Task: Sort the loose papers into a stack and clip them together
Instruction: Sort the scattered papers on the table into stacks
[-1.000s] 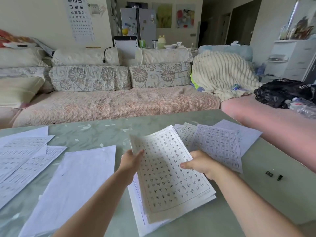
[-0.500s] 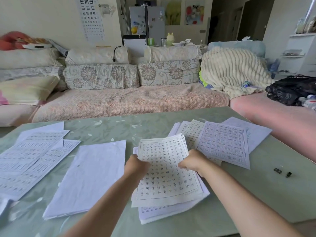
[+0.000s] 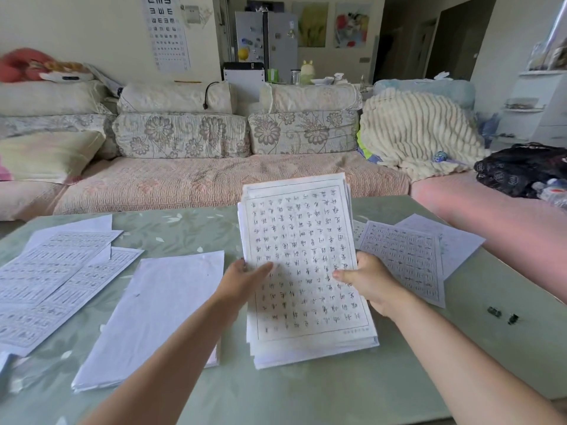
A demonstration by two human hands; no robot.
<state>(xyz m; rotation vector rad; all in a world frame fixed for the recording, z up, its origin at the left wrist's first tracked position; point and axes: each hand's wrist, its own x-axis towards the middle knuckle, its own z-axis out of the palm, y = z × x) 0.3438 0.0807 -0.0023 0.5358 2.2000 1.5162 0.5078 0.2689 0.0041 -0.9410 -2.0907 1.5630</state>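
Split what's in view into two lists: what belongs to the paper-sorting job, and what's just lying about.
Part of the job:
- stack of sheets held upright in left hand and right hand
- loose papers at left
- blank-side pile
- sheets at right
- two small black clips

Just lying about:
- cream blanket
- black bag
- sofa cushions

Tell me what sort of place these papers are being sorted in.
Most likely a home living room: a long sofa with flowered cushions faces the table, a fridge stands behind, and an eye chart hangs on the wall.
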